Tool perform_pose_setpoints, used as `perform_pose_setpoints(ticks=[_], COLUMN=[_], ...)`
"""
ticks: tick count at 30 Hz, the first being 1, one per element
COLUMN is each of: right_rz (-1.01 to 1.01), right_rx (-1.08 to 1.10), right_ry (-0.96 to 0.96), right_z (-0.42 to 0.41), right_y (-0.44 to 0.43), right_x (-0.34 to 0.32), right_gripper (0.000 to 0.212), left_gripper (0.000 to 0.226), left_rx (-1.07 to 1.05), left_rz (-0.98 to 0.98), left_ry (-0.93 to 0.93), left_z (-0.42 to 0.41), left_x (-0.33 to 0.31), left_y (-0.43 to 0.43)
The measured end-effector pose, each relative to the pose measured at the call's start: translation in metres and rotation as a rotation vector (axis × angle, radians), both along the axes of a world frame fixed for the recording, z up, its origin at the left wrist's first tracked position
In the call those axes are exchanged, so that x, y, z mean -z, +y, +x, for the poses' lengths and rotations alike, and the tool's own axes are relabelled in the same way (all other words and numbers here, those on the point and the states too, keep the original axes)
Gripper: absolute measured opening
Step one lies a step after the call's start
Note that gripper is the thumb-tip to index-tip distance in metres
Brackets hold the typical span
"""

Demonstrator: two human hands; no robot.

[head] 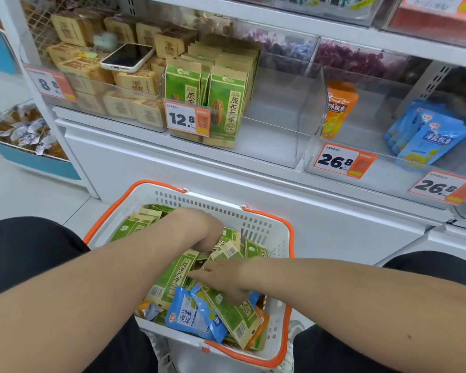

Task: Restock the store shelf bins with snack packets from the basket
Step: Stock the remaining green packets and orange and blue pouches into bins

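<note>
Green packets (172,275) in basket (256,224) lie under left hand (199,230), right hand (226,278).

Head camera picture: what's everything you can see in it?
basket: one, white with orange handles, on the floor
basket green packets: many, green and tan, piled in the basket
basket blue packets: at least two, blue, basket's near end
shelf green packets: standing row, green, bin behind the 12.8 tag
tan packets: many, tan, leftmost bin
phone: one, white case, lying on the tan packets
orange packet: one, orange, next bin right
shelf blue packets: several, blue, far-right bin
price tags: four, white and orange, bin fronts
left hand: one, among the basket's packets, fingers hidden
right hand: one, fingers straight on green packets
</note>
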State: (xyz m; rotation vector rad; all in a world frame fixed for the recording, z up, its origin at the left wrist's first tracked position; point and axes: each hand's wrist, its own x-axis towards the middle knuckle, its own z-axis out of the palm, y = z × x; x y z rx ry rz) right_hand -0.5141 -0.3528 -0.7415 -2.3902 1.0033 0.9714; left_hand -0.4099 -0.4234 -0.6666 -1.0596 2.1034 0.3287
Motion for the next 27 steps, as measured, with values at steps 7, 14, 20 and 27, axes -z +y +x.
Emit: perform_pose_setpoints(ticks=[7, 14, 20, 27], right_rz=[-0.097, -0.051, -0.237, -0.487], right_rx=[0.074, 0.375, 0.762, 1.146], right_ry=[0.05, -0.086, -0.251, -0.461], right_z=[-0.004, -0.006, -0.019, -0.037], right_y=[-0.016, -0.04, -0.067, -0.091], right_x=[-0.022, -0.059, -0.095, -0.162], right_gripper=[0.05, 0.036, 0.02, 0.023], left_gripper=[0.046, 0.02, 0.017, 0.06], left_rx=[-0.053, -0.05, -0.226, -0.69], left_rz=[-0.009, -0.074, -0.137, 0.209], left_ry=[0.001, 0.035, 0.23, 0.84], left_z=[0.001, -0.005, -0.001, 0.002], left_x=[-0.003, -0.027, -0.048, -0.062], left_y=[-0.002, 0.004, -0.007, -0.01])
